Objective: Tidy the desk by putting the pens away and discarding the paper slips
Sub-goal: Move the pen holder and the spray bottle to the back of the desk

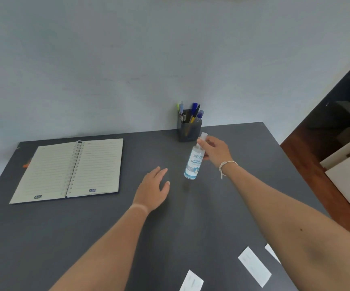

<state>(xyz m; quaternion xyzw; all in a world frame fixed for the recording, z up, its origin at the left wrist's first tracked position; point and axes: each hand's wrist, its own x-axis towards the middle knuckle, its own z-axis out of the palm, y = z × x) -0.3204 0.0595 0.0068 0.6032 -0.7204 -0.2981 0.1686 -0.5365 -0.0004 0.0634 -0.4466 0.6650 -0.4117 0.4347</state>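
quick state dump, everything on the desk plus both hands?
notebook: open, flat on the desk
pens: standing in the pen holder
sanitizer bottle: capped, tilted, held off the desk
right hand: gripping the bottle near its top
left hand: open, empty, palm down
paper slips: three visible, flat on the near edge, not discarded
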